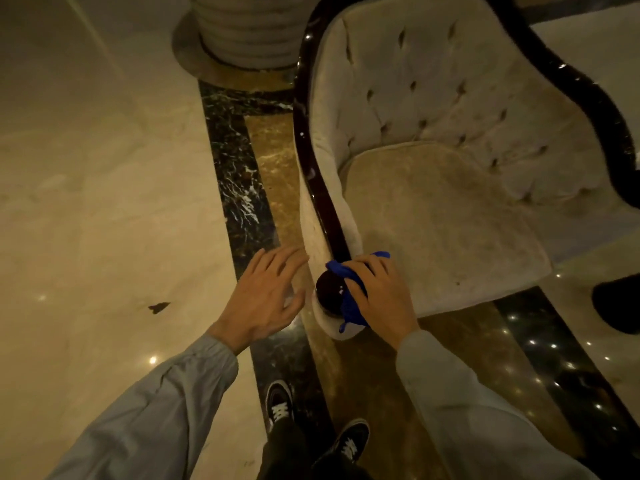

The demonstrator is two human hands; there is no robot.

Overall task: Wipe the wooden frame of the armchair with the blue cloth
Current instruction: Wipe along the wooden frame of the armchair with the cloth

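Note:
A cream tufted armchair (pixel 446 216) stands in front of me, edged by a glossy dark wooden frame (pixel 303 126) that runs down its left arm to a round knob at the front. My right hand (pixel 382 294) presses the blue cloth (pixel 349 306) against that knob and the lower end of the rail. The cloth is bunched under my palm, with a tail hanging down. My left hand (pixel 263 296) hovers just left of the arm's front, fingers spread, holding nothing. The frame's right side (pixel 588 95) curves along the far arm.
Polished marble floor (pixel 104 202) with a dark veined strip (pixel 239 188) lies to the left. A ribbed column base (pixel 249 32) stands behind the chair's left corner. My two shoes (pixel 280 407) are below the hands. A dark object (pixel 616 303) sits at the right edge.

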